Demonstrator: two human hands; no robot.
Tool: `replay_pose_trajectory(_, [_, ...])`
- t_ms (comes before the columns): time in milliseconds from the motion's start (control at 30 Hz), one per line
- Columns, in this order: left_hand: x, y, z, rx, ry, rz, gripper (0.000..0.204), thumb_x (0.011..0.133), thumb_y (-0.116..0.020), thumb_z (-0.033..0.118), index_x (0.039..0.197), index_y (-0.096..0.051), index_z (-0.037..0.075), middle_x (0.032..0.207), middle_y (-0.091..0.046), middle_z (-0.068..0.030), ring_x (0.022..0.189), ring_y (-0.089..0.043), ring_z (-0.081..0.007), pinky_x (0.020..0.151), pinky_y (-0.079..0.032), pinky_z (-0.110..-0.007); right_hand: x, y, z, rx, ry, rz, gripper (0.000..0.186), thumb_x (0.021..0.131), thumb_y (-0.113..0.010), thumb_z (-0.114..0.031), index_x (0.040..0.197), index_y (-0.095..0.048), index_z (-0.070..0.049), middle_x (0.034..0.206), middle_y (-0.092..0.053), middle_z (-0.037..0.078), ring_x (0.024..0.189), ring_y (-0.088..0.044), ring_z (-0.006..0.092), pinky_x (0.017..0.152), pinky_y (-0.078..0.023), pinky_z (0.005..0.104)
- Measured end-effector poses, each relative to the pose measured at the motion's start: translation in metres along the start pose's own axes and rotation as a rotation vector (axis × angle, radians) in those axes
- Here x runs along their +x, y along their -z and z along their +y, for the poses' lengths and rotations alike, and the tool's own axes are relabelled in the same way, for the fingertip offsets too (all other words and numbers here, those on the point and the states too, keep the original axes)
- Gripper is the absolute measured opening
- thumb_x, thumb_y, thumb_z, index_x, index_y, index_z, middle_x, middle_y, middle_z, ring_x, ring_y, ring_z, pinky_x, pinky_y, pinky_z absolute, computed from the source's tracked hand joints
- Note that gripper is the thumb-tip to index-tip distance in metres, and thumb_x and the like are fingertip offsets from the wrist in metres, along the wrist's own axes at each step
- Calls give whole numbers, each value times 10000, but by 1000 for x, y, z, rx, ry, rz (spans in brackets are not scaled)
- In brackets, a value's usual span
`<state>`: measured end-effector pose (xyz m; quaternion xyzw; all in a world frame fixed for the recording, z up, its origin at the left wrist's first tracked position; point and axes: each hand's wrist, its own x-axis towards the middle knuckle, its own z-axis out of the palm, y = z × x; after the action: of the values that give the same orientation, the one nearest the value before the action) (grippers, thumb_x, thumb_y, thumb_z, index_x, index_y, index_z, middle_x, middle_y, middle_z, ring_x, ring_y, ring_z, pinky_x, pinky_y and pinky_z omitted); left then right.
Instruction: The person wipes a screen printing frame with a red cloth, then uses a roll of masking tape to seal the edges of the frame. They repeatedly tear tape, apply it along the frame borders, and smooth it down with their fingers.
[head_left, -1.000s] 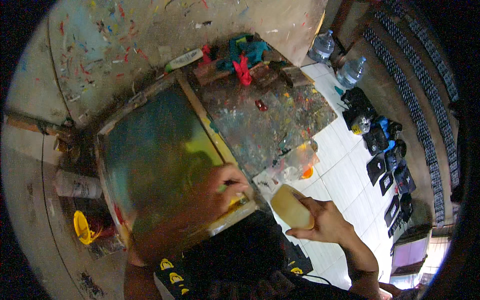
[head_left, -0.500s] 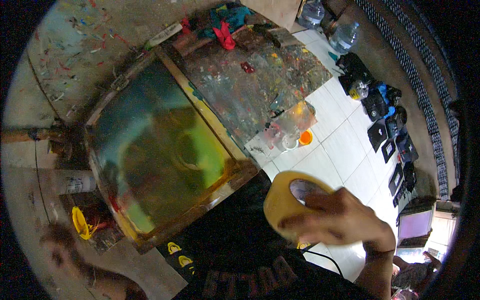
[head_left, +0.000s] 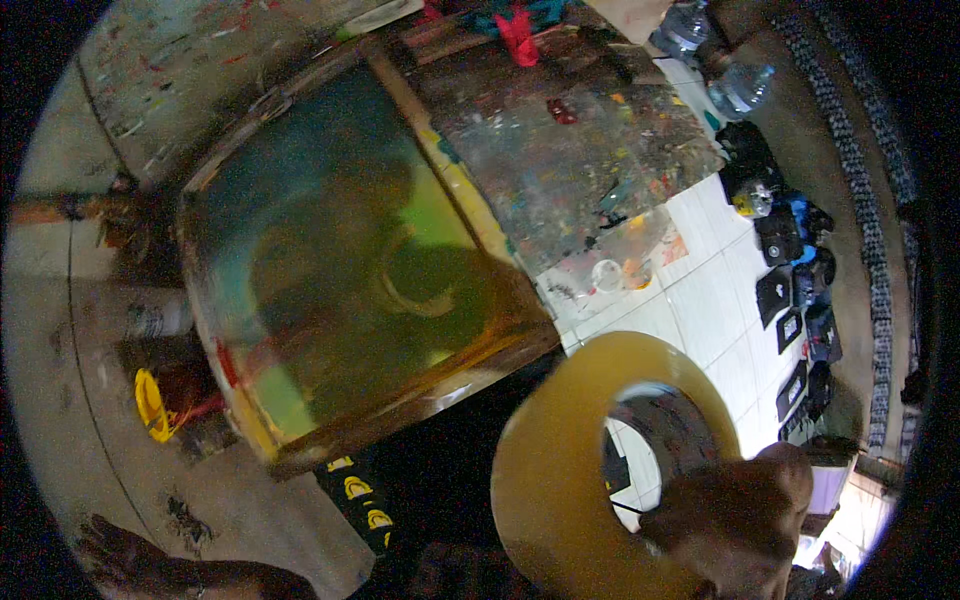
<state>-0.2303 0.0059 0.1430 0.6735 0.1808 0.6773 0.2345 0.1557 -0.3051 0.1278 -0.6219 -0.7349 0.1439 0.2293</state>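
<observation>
A wide roll of yellowish-tan tape (head_left: 550, 450) is gripped in my right hand (head_left: 735, 515), close in front of me, with my fingers in its hollow core. Floor tiles show through the hole. My left hand (head_left: 125, 558) is held out at the lower left with the fingers apart and nothing in it. Between the hands and farther off lies a wooden-framed screen (head_left: 425, 402), its stretched mesh (head_left: 320, 235) stained blue-green and yellow-green. The roll hides part of the floor beyond it.
Right of the screen is a paint-spattered board (head_left: 560, 160), with a pale cup (head_left: 607, 275) by its near edge. Black garments (head_left: 775, 295) lie in a row on white tiles at right. Large water bottles (head_left: 740, 92) stand at far right. A yellow-rimmed container (head_left: 150, 405) sits left.
My right hand has brought the tape roll nearer, so it looks larger. My left hand has moved lower. The whole view has shifted, with the screen slightly turned.
</observation>
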Motion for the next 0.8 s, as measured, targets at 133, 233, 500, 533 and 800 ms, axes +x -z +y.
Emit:
replay_pose_trajectory(133, [4,-2,-10,89,445,574,495,1035,-468,334,1400,-399,8,1540,-335,-220,1417,-311,-362,1179,-234,-534,-5,-22,60,-23,-384,168,367,824,-752,-185,1179,-695,-106,916,-703,178,768,-696,342,693,-556,423])
replay_pose_trajectory(233, [-14,38,-43,55,324,425,432,1045,-441,349,1352,-437,45,1499,-399,-235,1356,-417,-355,1150,-316,-536,1,-40,127,-310,-600,192,430,832,-757,-195,1242,-663,-106,906,-683,199,761,-680,349,693,-546,423])
replay_pose_trajectory(500, [1,158,-120,-710,529,-21,470,1042,-440,366,1402,-410,64,1480,-431,-244,1251,-516,-361,1106,-373,-498,22,-121,305,-755,-760,97,604,909,-667,-377,1470,-470,-272,963,-666,227,774,-676,390,697,-540,469])
replay_pose_trajectory(533, [1,150,-114,-718,555,55,477,1041,-444,357,1403,-408,50,1472,-437,-243,1235,-522,-355,1092,-382,-494,27,-122,306,-629,-816,106,770,893,-684,-401,1550,-319,-237,1060,-651,248,852,-677,417,765,-544,484])
replay_pose_trajectory(800, [0,73,-85,-714,576,-76,532,1025,-478,291,1417,-386,-58,1404,-483,-239,1106,-565,-313,979,-447,-456,67,-29,59,44,-308,496,511,729,-782,-257,1145,-658,13,1009,-682,160,906,-653,309,816,-513,381])
